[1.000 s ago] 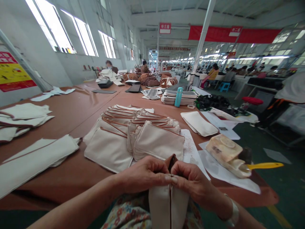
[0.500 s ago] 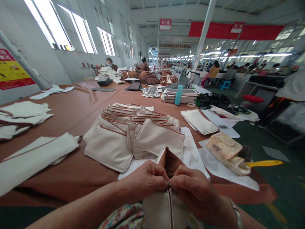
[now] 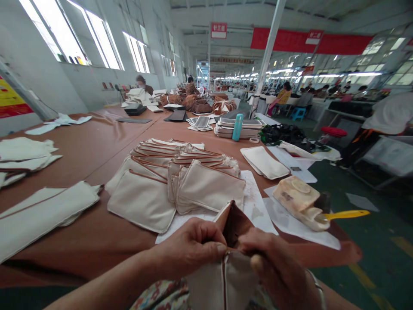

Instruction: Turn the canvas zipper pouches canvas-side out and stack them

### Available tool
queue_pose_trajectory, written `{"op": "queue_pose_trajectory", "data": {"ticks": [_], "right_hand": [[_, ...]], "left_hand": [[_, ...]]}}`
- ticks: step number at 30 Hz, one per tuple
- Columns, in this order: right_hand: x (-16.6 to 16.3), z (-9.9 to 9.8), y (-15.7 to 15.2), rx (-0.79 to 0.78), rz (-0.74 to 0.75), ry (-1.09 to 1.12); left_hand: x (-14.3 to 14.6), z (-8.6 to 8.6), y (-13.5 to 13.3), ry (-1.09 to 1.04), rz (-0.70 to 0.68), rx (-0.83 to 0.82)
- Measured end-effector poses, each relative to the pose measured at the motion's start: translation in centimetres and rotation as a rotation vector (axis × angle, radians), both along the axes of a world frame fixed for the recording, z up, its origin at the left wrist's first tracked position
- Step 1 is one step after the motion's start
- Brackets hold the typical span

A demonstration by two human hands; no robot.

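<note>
A cream pouch with a brown lining and a dark seam down its middle stands in front of my body, its far end gaping. My left hand is closed, thumb and fingers pinching the pouch beside the top of the seam. On the opposite side, my right hand is closed on the opening's edge, slightly blurred, with its thumb lower down. What lies between the fingertips is hidden. Just beyond both hands, a heap of similar cream pouches with brown edging lies partly on a stained white sheet.
More cream pieces lie at left on the brown-covered table. At right are a cut-open plastic jug with a yellow-handled tool, and a flat cream stack. A turquoise bottle stands farther back. Other people sit in the distance.
My right hand has shifted slightly right and its thumb has moved away from the left fingertips. The pouch's opening looks wider. The whole view has turned a little to the right.
</note>
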State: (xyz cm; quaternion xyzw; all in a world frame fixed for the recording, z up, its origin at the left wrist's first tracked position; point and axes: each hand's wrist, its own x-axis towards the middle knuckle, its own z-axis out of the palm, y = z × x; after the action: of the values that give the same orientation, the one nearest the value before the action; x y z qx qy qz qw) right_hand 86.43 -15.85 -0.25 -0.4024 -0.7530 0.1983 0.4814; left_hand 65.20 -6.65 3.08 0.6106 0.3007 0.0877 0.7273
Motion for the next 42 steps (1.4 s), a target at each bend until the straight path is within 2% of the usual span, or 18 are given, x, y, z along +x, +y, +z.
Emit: {"op": "queue_pose_trajectory", "data": {"ticks": [2,3,5,7,10,15,18,21,25,27,29,31,34,37,40,42], "right_hand": [[0.0,0.7,0.3,-0.303,-0.048,0.239],[0.0,1.1,0.6,-0.437,-0.009,0.299],[0.3,2.2,1.5,-0.623,0.149,0.293],[0.6,3.1,2.2,-0.713,0.282,0.228],[0.8,3.7,2.6,-0.696,0.347,0.156],[0.8,3.2,2.2,-0.499,0.36,0.186],[1.4,3.7,2.3,-0.553,0.413,0.199],[1.6,5.0,2.6,-0.62,0.45,0.15],[0.6,5.9,2.7,-0.509,0.355,0.018],[0.0,5.6,2.7,-0.448,0.323,-0.011],[-0.3,5.1,2.6,-0.432,0.329,0.002],[-0.2,4.6,2.5,-0.445,0.33,0.033],[0.1,4.0,2.4,-0.484,0.315,0.067],[0.1,3.4,2.4,-0.511,0.319,0.088],[-0.4,3.3,2.5,-0.571,0.347,0.167],[-0.4,3.7,2.6,-0.616,0.372,0.224]], "left_hand": [[-0.1,0.5,0.0,0.0,-0.023,0.017],[-0.1,0.8,0.0,-0.001,-0.041,0.028],[-0.1,1.3,0.0,-0.002,-0.069,0.076],[0.0,1.6,0.0,-0.013,-0.082,0.133],[0.1,2.0,-0.3,-0.036,-0.084,0.217],[0.0,2.0,-0.6,-0.058,-0.055,0.258],[0.0,2.1,-0.5,-0.061,-0.083,0.288],[0.1,2.4,-0.5,-0.074,-0.09,0.402],[0.3,2.8,-0.6,-0.034,-0.095,0.475],[0.1,3.0,-0.4,0.003,-0.116,0.436],[-0.2,3.1,0.0,0.005,-0.171,0.328],[-0.6,3.2,0.5,-0.019,-0.21,0.252],[-0.7,3.4,0.9,0.011,-0.211,0.256],[-0.3,3.3,0.2,0.078,-0.233,0.314],[0.2,3.2,-0.6,0.078,-0.164,0.44],[-0.1,3.2,-0.3,0.06,-0.147,0.515]]}}
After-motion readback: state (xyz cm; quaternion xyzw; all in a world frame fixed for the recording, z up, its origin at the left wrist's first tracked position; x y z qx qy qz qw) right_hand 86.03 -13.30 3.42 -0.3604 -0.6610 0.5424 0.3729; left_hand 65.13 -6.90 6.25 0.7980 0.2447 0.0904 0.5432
